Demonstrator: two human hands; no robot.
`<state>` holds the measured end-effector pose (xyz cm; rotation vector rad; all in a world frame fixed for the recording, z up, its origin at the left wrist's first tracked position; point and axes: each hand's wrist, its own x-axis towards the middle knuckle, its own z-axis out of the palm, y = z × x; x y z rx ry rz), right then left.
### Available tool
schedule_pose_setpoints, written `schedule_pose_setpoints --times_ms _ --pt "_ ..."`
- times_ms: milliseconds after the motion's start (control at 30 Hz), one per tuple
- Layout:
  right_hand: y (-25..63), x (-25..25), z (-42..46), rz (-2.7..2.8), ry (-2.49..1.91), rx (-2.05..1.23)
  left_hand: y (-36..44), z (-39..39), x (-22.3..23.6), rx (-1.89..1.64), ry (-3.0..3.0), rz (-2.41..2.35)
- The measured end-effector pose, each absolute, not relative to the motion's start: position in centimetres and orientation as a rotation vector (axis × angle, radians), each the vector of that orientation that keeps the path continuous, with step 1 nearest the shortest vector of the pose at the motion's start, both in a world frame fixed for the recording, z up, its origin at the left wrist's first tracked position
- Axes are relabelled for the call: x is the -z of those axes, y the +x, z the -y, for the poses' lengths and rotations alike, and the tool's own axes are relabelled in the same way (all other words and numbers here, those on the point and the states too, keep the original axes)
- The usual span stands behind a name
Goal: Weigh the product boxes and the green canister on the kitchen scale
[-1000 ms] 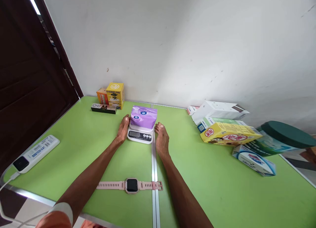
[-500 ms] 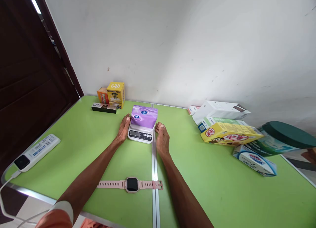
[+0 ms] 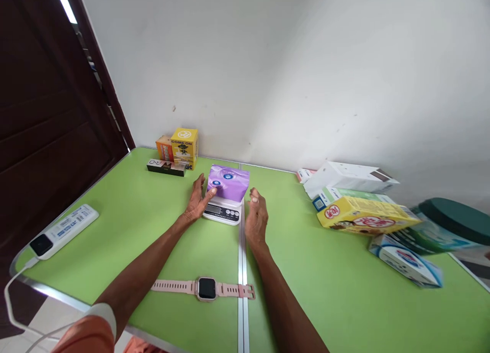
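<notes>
Tissue pack [image 3: 229, 183], purple, rests on top of a white kitchen scale [image 3: 222, 220] near the middle of the green table [image 3: 306, 286]. At the far left is a dark door [image 3: 42, 113]; near it, on the table's left side, lies a long white device [image 3: 71, 228] with a white cable [image 3: 8, 297] plugged into its near end. Toward the wall, an orange box [image 3: 164, 150] and a yellow box [image 3: 185, 148] stand together, with a flat black-and-white box [image 3: 166, 168] in front. The left hand [image 3: 196, 205] is open beside the pack, thumb spread toward its lower left corner; I cannot tell whether they touch. Nearer the person lies a pink watch [image 3: 206, 288], one strap end hidden by the forearm. The right hand [image 3: 256, 218] is just right of the scale, fingers loosely bent around nothing. Farther right are a white box [image 3: 348, 177], a green box [image 3: 339, 194], a yellow carton [image 3: 367, 218], a blue-and-white box [image 3: 408, 261] and a tub [image 3: 457, 221] with a dark green lid.
</notes>
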<state>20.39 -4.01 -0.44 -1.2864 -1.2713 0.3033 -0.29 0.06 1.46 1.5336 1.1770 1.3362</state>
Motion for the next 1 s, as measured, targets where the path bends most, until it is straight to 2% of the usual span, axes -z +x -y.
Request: schedule_pose_setpoints --times_ms 233,433,633,800,1000 --pt "19.1 -0.9 4.3 1.471 -1.272 -0.095 0.4 -1.4 -2.6 -1.246 1.827 -1.216" --pt "17.1 -4.3 3.7 1.537 -1.261 -0.082 -1.2 -1.7 -4.6 -1.356 1.731 -1.217" --pt "9.4 -8.3 1.7 1.62 -1.136 -0.496 -9.8 -1.0 -6.6 -1.486 1.518 -1.352" --pt "2.7 -5.9 0.6 1.595 -1.04 -0.887 -16.1 0.2 -4.6 -1.492 1.355 -1.531" --pt "0.3 -3.5 -1.4 1.572 -1.063 -1.051 -18.2 -1.6 -2.4 -1.508 1.364 -1.66"
